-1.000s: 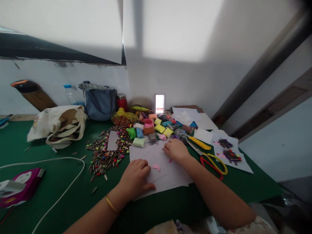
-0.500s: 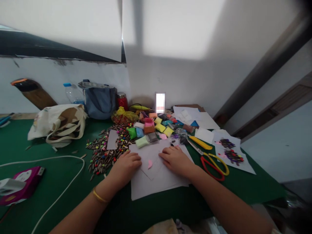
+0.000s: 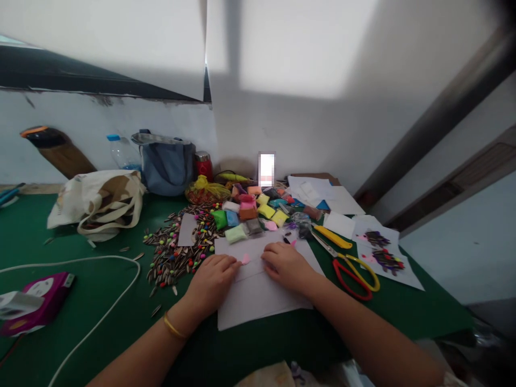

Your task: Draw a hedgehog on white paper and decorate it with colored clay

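A small white paper lies on larger white sheets, with a bit of pink modelling clay near its left side. My left hand has its fingers together and bent on the paper's left edge, the tips close to the clay. On the opposite edge, the curved fingers of my right hand grip the same paper; its thumb is partly hidden. Beyond the right fingertips, small black and pink bits lie on the sheets.
Striped sunflower seeds mixed with coloured beads are heaped on the left. Clay packets lie behind the sheets. To the right are scissors, a yellow cutter and a paper with two seed figures. A white cable curves across the left.
The small paper has turned and shifted away from me, carrying the pink clay up and left. My left hand has moved slightly right, toward the clay; the right hand has hardly moved.
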`<state>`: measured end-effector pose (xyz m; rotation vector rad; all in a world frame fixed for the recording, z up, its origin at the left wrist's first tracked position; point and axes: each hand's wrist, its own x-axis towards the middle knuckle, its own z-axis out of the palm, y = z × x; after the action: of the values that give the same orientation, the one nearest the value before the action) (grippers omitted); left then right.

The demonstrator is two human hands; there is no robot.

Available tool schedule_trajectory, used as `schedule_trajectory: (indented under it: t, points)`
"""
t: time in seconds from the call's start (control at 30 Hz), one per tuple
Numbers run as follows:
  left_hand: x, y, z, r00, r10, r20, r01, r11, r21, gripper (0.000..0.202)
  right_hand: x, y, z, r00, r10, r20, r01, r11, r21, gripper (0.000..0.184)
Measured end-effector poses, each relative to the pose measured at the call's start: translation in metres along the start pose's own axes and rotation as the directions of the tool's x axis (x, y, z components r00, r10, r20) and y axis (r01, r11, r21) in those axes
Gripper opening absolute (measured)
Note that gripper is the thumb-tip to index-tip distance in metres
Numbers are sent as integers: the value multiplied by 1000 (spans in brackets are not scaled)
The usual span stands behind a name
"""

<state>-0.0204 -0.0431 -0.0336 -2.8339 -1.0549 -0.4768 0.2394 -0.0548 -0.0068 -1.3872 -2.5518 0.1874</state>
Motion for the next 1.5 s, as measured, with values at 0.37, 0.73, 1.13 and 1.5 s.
schedule_trajectory:
  t: [0.37, 0.73, 1.13, 1.5]
  points:
    - [6, 8, 4, 998, -56, 32, 59, 994, -88, 21, 4, -9, 26, 991, -82, -108, 100, 980, 169, 23]
    - [5, 1, 5, 986, -165, -6, 160, 962, -223, 22, 8, -20, 34, 994, -39, -105, 60, 976, 207, 28]
    - [1, 3, 10, 996, -70, 48, 73, 996, -58, 34, 6, -15, 37, 988, -53, -146, 86, 970, 227, 34]
    - [1, 2, 10, 994, -109, -6, 108, 989, -98, 37, 6, -20, 38, 994, -62, -88, 69, 995, 74, 42]
